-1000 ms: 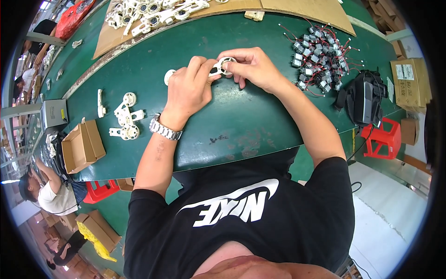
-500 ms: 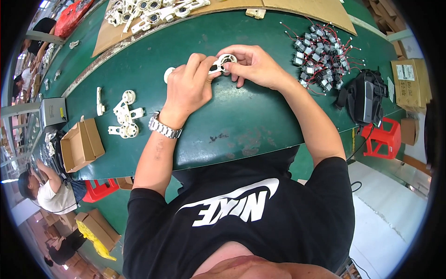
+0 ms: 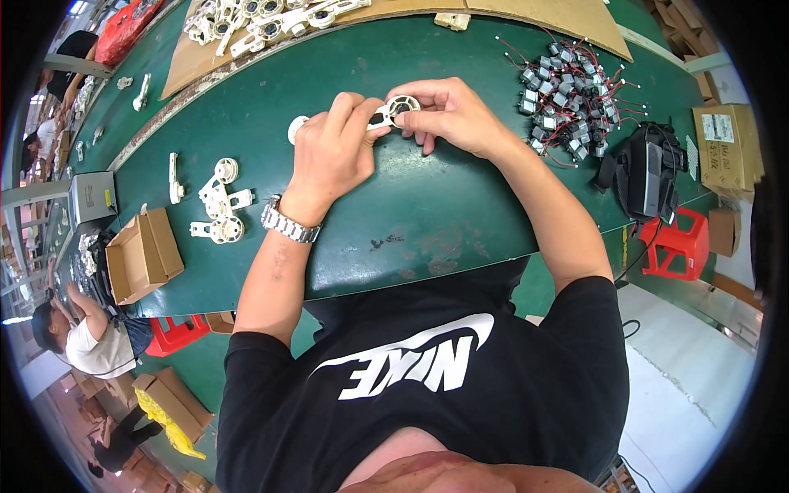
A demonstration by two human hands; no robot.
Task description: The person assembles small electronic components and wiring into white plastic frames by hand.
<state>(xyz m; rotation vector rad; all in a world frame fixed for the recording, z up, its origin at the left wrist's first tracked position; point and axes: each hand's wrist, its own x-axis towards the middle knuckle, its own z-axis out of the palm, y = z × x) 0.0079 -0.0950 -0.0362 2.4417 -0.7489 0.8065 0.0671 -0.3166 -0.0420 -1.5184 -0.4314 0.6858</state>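
At one end, the cream part (image 3: pixel 390 109) is ring-shaped.

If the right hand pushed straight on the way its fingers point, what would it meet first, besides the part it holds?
The right hand would probably meet the left hand, which grips the same white part; they look about level, though depth is unclear from one view.

A head fisheye looks down at the table (image 3: pixel 436 197).
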